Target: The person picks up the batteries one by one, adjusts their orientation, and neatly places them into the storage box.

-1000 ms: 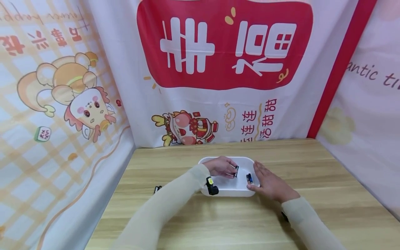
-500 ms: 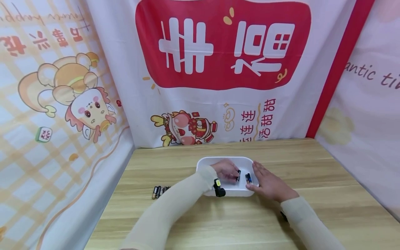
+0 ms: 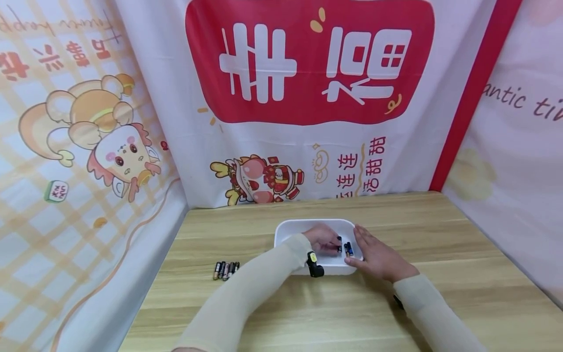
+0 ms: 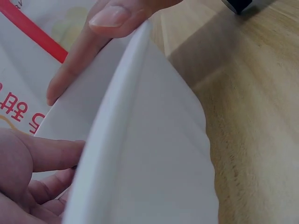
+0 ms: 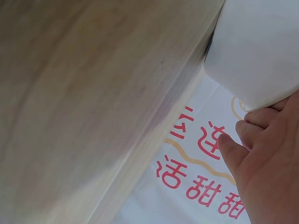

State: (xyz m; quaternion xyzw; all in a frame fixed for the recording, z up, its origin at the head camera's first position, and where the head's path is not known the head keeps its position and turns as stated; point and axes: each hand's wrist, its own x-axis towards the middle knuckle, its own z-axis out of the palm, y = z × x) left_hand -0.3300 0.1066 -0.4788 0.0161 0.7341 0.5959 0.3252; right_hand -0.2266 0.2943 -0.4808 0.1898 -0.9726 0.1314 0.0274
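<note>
Inside a white plastic tray (image 3: 295, 226), my left hand (image 3: 323, 238) pinches a small dark battery (image 3: 339, 244) upright between thumb and fingers. Right beside it two more batteries (image 3: 348, 249) stand together on the tray floor. My right hand (image 3: 381, 258) holds the tray's right end, its thumb over the near rim and its fingers along the end wall. In the left wrist view the tray wall (image 4: 154, 126) hides most of what the left fingers (image 4: 56, 156) hold. The right wrist view shows the right fingers (image 5: 233, 151) against the tray's outer side.
Several batteries (image 3: 226, 270) lie in a row on the wooden table (image 3: 281, 313), left of the tray and close to the left sleeve (image 3: 255, 298). Printed cloth (image 3: 308, 98) hangs behind the table and along both sides.
My left hand has moved right inside the tray with its battery, up to the two standing there. The row of batteries at left has come out from behind the left sleeve. The right hand stays put.
</note>
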